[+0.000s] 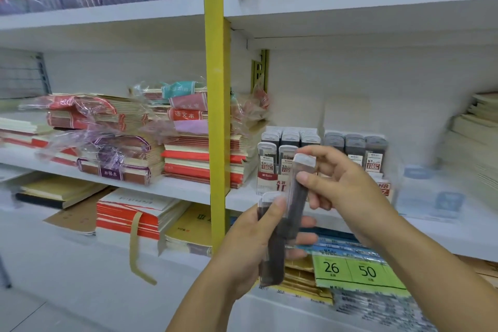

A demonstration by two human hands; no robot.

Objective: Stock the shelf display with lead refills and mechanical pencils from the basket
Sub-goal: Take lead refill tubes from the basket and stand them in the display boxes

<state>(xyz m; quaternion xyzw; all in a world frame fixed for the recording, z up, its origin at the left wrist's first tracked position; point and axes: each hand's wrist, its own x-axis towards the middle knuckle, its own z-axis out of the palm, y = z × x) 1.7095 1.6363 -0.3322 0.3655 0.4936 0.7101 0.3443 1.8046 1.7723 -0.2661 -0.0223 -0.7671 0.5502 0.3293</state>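
Legend, head view. My left hand (250, 245) grips the first refill case (272, 259), a dark case with a clear cap; my thumb presses near its top and my fingers curl round behind it; the case stands roughly upright. Whether more than one case sits in this grip, I cannot tell.

My right hand (347, 188) pinches the second refill case (297, 205) near its upper end, between the thumb and curled fingers; this case is tilted, with its clear cap up and to the right; its lower end lies just beside the first refill case, against the fingers of my left hand.

Both cases are held in the air in front of the shelf display (269, 183); the display stands on the white shelf (188, 190), right of the yellow upright (218, 116); it holds refill cases standing on end, in a left group (289, 140) and a greyer right group (355, 143).

Left of the upright lie stacked notebooks (199, 159), some in torn clear wrap; below my hands lie green price labels (350, 269) reading 26 and 50.
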